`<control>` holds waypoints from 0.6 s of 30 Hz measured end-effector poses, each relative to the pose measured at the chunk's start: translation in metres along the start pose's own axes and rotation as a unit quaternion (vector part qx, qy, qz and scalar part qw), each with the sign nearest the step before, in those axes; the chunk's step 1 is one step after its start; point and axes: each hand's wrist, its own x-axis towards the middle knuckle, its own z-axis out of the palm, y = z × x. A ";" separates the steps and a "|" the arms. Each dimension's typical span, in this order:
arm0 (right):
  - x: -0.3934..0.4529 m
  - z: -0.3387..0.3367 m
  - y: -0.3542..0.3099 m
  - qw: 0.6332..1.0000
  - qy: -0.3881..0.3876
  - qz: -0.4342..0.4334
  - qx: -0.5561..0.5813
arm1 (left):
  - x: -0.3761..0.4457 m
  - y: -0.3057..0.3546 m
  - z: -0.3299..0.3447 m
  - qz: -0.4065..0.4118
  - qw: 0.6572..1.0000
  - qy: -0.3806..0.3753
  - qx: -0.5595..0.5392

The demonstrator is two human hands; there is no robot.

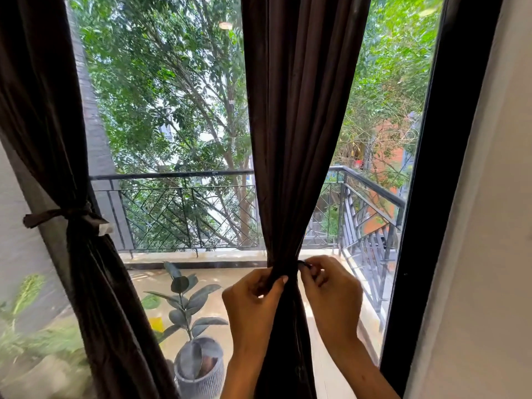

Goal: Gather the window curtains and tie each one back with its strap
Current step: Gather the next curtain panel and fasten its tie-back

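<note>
Two dark brown curtains hang at a large window. The left curtain (57, 139) is gathered at its waist by a knotted brown strap (66, 216). The middle curtain (299, 125) is bunched narrow at waist height. My left hand (253, 300) grips the bunched fabric from the left, fingers curled round it. My right hand (331, 292) pinches the end of a dark strap (303, 264) against the curtain's right side. Most of this strap is hidden behind the fabric and my fingers.
A black window frame (431, 197) and a white wall (495, 226) stand on the right. Beyond the glass lie a balcony with a black metal railing (178, 214), a potted rubber plant (195, 358) and trees.
</note>
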 end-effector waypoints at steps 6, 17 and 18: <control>-0.017 -0.003 -0.015 0.902 -0.187 0.196 0.336 | -0.024 0.007 0.014 -0.001 0.999 0.020 -0.038; -0.005 -0.015 -0.010 0.906 -0.185 0.205 0.320 | -0.003 0.018 -0.033 0.159 0.974 0.080 0.143; -0.003 -0.017 -0.010 0.903 -0.192 0.208 0.323 | 0.004 0.017 -0.034 0.148 0.977 0.051 0.148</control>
